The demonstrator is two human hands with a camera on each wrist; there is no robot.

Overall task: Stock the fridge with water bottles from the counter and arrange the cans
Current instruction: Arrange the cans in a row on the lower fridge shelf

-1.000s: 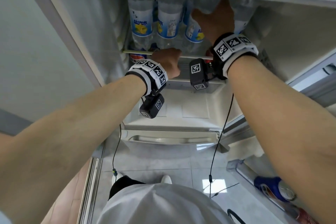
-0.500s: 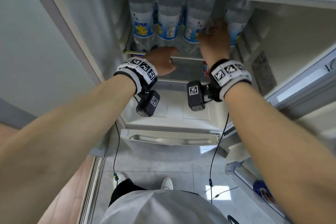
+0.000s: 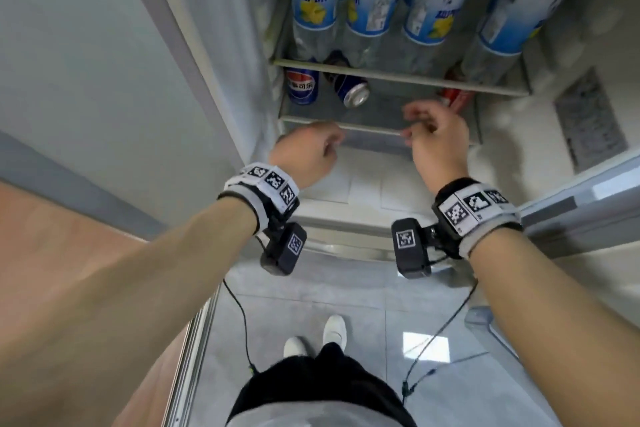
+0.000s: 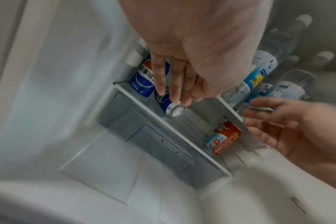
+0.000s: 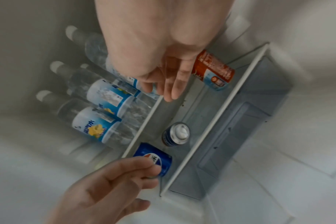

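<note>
A: Where are the water bottles (image 3: 374,7)?

B: They stand in a row on the upper shelf (image 3: 398,79) of the fridge (image 3: 214,45). They have blue and white labels. More bottles stand behind them, as the right wrist view shows.

A: And the cans?

B: They are on the lower shelf (image 3: 367,126), under the bottles. A blue can (image 3: 302,87) stands up at the left end. A second blue can (image 3: 349,90) is tipped over just beside it, with its silver end facing out. An orange can (image 4: 223,138) stands at the right end, well apart from the two blue ones.

A: What is the left hand (image 3: 306,152) doing?

B: It is just in front of the lower shelf, near the blue cans. Its fingers (image 4: 160,75) are nearly straight and hold nothing. In the left wrist view the fingertips point at the tipped can. One cannot tell if they touch it.

A: And the right hand (image 3: 438,142)?

B: It is at the front edge of the lower shelf, near the orange can. Its fingers (image 5: 175,84) hang loose, a little bent, and hold nothing too.

A: Anything else?

B: Both wrists wear bands with black and white squares, and a small black camera (image 3: 410,248) hangs under each. The grey floor (image 3: 363,305) and white shoes (image 3: 334,329) show far below.
</note>
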